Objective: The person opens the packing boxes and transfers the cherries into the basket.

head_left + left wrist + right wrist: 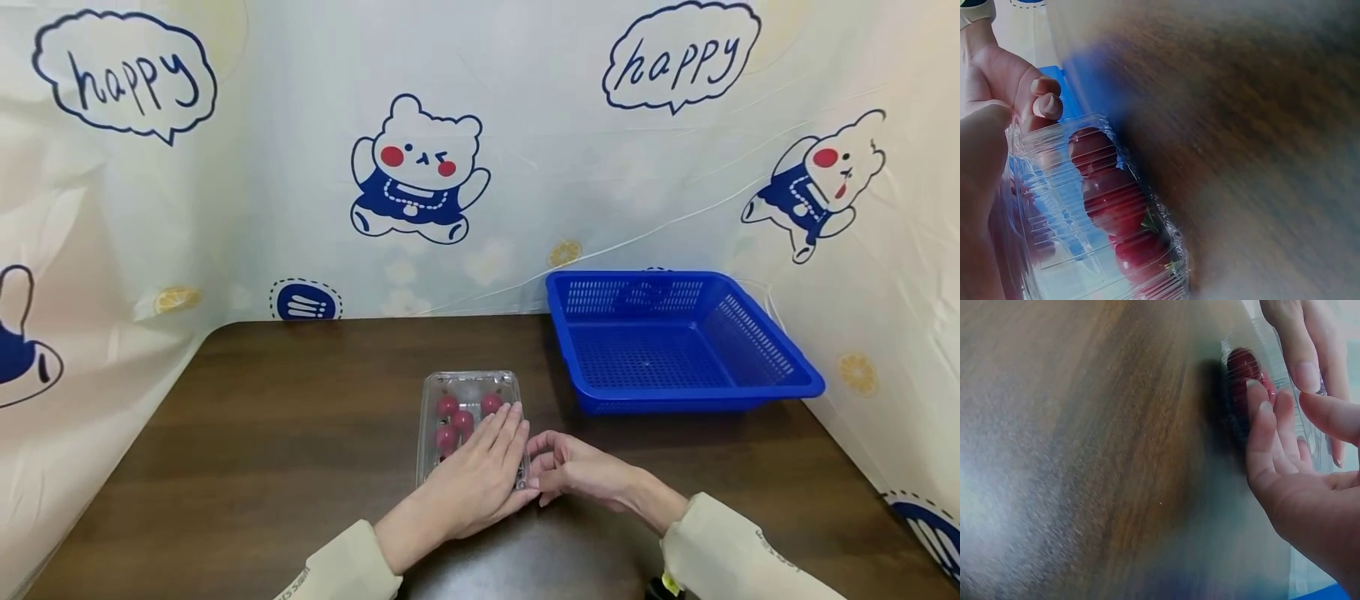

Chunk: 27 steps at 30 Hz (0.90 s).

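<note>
A clear plastic punnet with its lid down stands on the table, holding several small round red fruits with green bits at the stem end. My left hand lies across the right part of the lid, fingers straight and together, covering some of the fruits. At the punnet's near right corner, my right hand grips the edge with curled fingers along the side wall and the thumb at the lid. In the right wrist view, the right thumb meets the tip of the left thumb there.
A blue perforated plastic basket stands at the back right of the brown wooden table. Behind and around the table hangs a pale printed cloth with cartoon bears. A dark object with a yellow part shows beneath the right sleeve.
</note>
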Each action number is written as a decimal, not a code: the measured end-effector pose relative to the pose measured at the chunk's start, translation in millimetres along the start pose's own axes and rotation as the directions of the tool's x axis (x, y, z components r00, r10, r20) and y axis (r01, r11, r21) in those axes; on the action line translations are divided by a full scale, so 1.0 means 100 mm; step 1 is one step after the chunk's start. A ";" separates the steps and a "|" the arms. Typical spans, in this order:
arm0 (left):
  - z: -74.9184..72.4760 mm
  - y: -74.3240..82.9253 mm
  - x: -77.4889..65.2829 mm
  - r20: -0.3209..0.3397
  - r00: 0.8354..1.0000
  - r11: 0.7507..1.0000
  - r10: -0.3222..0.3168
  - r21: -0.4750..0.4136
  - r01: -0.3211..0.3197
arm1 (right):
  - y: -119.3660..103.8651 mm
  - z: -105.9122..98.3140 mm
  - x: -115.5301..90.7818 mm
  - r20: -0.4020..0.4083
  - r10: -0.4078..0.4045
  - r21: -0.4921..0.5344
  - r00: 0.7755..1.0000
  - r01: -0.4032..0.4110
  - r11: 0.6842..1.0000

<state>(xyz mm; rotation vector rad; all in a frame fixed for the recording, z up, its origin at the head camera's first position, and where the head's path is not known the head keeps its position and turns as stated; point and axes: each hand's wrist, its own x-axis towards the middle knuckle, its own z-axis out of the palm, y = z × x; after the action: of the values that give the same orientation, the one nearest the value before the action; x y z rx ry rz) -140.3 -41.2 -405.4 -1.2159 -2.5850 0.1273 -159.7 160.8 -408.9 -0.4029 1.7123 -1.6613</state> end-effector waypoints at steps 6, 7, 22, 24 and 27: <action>0.01 0.01 0.00 0.007 1.000 1.000 0.007 0.003 -0.007 | 0.00 0.01 -0.01 0.014 0.000 0.059 1.000 -0.001 0.998; 0.01 0.01 0.00 0.002 1.000 1.000 0.010 0.004 -0.010 | 0.00 0.02 -0.01 0.008 -0.003 0.060 1.000 0.002 0.998; 0.04 0.03 -0.02 -0.010 1.000 0.999 0.019 0.047 -0.019 | 0.07 0.06 0.01 0.027 -0.118 -0.048 0.993 0.119 0.992; 0.04 0.03 -0.01 -0.010 1.000 0.999 0.019 0.035 -0.018 | 0.08 0.07 0.00 0.037 -0.145 -0.052 0.989 0.146 0.988; 0.04 0.03 -0.01 -0.016 1.000 1.000 0.020 0.024 -0.019 | 0.10 0.07 0.00 0.047 -0.173 -0.061 0.984 0.176 0.982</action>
<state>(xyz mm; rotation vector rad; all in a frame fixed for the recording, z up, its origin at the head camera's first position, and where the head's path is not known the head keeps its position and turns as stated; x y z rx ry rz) -138.6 -40.0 -410.4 -1.2289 -2.5515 0.1511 -152.3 157.0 -418.1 -0.6305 1.7461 -1.7104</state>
